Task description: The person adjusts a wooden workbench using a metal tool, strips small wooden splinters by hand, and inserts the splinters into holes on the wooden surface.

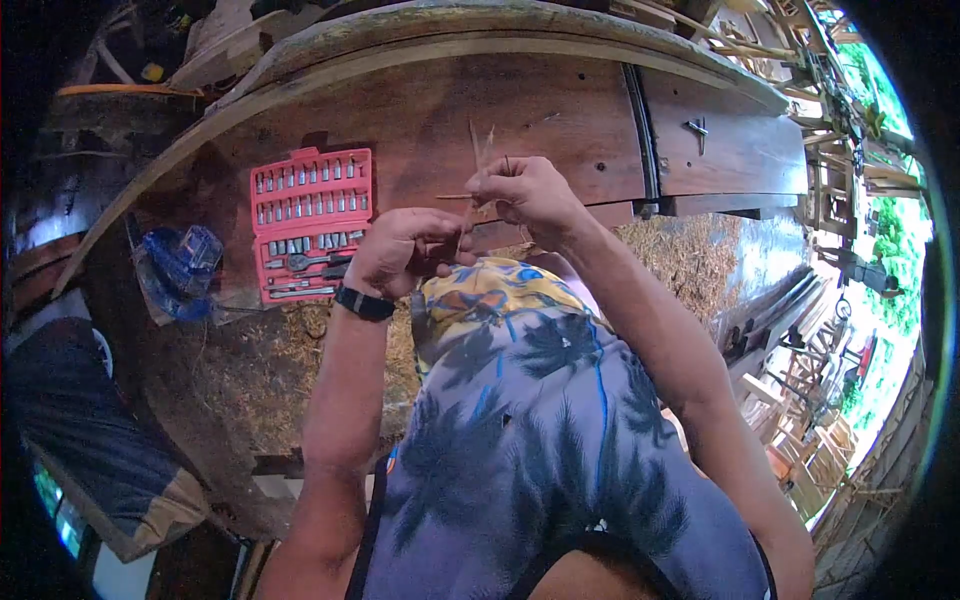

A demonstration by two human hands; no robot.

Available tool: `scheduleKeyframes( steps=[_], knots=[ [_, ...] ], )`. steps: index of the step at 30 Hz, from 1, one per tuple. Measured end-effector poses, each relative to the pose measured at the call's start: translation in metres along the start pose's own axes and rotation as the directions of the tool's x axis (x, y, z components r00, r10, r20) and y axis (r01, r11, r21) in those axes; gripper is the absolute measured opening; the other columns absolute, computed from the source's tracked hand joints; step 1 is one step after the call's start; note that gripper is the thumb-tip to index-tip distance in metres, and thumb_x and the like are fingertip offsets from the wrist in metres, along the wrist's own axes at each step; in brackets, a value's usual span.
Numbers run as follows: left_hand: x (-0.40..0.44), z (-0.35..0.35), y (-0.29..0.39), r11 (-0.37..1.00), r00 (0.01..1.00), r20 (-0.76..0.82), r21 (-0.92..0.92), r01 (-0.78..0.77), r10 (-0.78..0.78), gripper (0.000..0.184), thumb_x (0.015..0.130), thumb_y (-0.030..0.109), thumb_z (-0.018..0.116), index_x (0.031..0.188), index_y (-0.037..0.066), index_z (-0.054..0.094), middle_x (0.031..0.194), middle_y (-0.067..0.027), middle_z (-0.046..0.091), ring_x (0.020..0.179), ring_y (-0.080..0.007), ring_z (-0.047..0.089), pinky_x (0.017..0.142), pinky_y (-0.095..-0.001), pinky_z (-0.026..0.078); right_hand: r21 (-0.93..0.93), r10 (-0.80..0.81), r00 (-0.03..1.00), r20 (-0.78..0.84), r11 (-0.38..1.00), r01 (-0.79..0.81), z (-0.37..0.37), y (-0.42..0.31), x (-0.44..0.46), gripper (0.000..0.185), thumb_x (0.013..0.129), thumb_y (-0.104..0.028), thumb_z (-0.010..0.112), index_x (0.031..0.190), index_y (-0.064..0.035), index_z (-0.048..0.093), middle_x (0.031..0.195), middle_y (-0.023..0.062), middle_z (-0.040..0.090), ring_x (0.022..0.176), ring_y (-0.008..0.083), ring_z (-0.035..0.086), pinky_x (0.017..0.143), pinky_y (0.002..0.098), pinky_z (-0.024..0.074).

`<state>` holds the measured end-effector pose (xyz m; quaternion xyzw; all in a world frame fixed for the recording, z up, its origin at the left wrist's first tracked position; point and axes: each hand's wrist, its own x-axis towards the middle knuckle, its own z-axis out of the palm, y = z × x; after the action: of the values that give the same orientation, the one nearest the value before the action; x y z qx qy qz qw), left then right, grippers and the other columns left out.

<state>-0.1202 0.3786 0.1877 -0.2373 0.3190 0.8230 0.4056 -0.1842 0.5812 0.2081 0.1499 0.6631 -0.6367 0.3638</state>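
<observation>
My right hand (525, 195) is closed in a pinch on a thin pale strip (481, 150), whose narrow tip points up over the wooden tabletop. I cannot make out what the strip is made of. My left hand (412, 245), with a dark watch on its wrist, has its fingers curled at the strip's lower end. Between the hands a short thin brown stick (452, 197) shows; whether it is held or lies on the wood is unclear. Left of my left hand lies an open red socket set case (312, 174) with several sockets and a ratchet.
The reddish wooden table (430, 110) has a dark slot across its right part. A small T-shaped metal tool (698, 132) lies beyond the slot. At left sits a blue plastic-wrapped bundle (180, 262). Wood shavings (665, 260) cover the floor. Timber and frames stand at right.
</observation>
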Motion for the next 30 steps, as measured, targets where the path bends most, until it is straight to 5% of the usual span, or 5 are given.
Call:
scheduleKeyframes(
  steps=[19, 30],
  knots=[
    [0.012, 0.007, -0.016, 0.968, 0.983, -0.108, 0.219, -0.121, 0.147, 0.018, 0.094, 0.018, 0.059, 0.092, 0.001, 0.064, 0.08, -0.0072, 0.066, 0.068, -0.0157, 0.066, 0.058, -0.0261, 0.051, -0.166, -0.07, 0.993, -0.095, 0.985, 0.053, -0.003, 0.005, 0.002, 0.015, 0.08, -0.014, 0.079, 0.082, -0.004, 0.069, 0.073, 0.003, 0.068, 0.056, 0.0046, 0.05, 0.049, 0.0222, 0.036],
    [0.014, 0.006, -0.02, 0.974, 0.977, -0.11, 0.156, -0.165, 0.183, 0.017, 0.091, 0.015, 0.061, 0.091, -0.001, 0.064, 0.076, -0.0072, 0.065, 0.062, -0.015, 0.063, 0.055, -0.0259, 0.05, -0.209, -0.091, 0.989, -0.118, 0.976, 0.065, -0.005, 0.016, 0.006, 0.019, 0.08, -0.015, 0.08, 0.084, -0.0012, 0.068, 0.072, 0.0005, 0.065, 0.054, 0.0042, 0.047, 0.046, 0.0229, 0.0346]
  ],
)
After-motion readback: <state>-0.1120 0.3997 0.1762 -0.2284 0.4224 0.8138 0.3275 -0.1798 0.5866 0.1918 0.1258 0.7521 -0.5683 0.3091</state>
